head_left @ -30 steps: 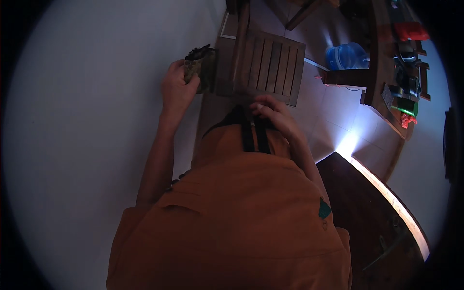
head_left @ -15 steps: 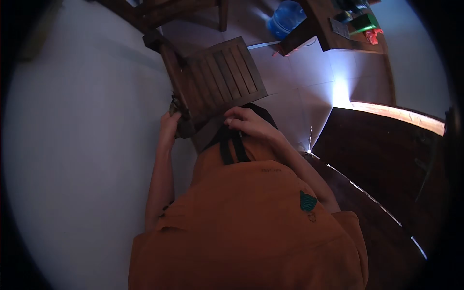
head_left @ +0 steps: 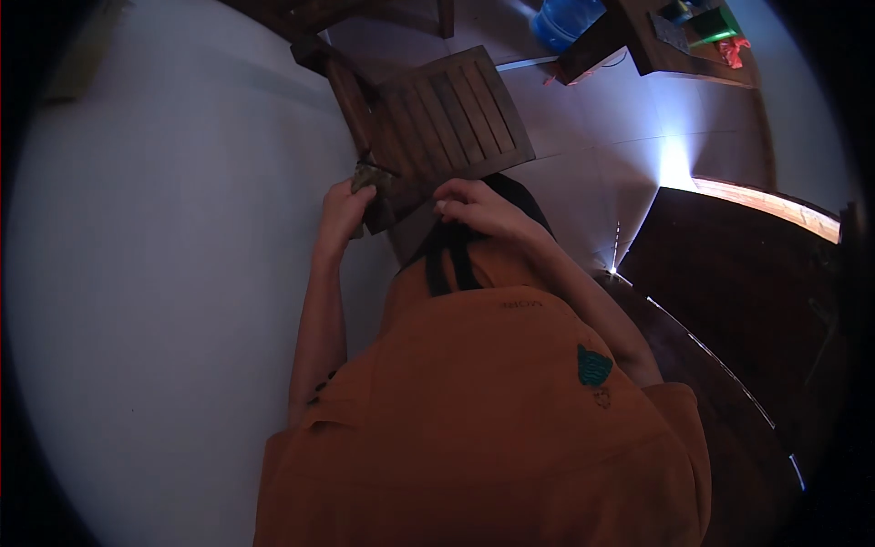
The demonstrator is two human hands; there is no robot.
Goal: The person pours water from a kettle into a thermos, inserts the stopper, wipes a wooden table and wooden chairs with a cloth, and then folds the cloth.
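My left hand [head_left: 344,214] is closed around a crumpled, greenish-brown cloth [head_left: 372,178]. The cloth lies against the near left end of a dark wooden chair [head_left: 447,114] with a slatted seat, beside the white wall. Part of the cloth is hidden by my fingers. In front of my waist, my right hand [head_left: 478,208] hangs with loosely bent fingers, and nothing shows between them. Just under it are the black straps [head_left: 453,264] at the hem of my orange shirt [head_left: 483,392].
The white wall [head_left: 182,273] runs close along my left. A dark wooden door [head_left: 729,264] stands on the right, with light coming through its gap. At the back are a wooden table [head_left: 629,41], a blue water bottle [head_left: 565,20] and another piece of wooden furniture [head_left: 319,14].
The view has shifted, so the chair, table and door sit farther right and higher. My left hand still grips the cloth at the chair's end; my right hand keeps nearly the same pose.
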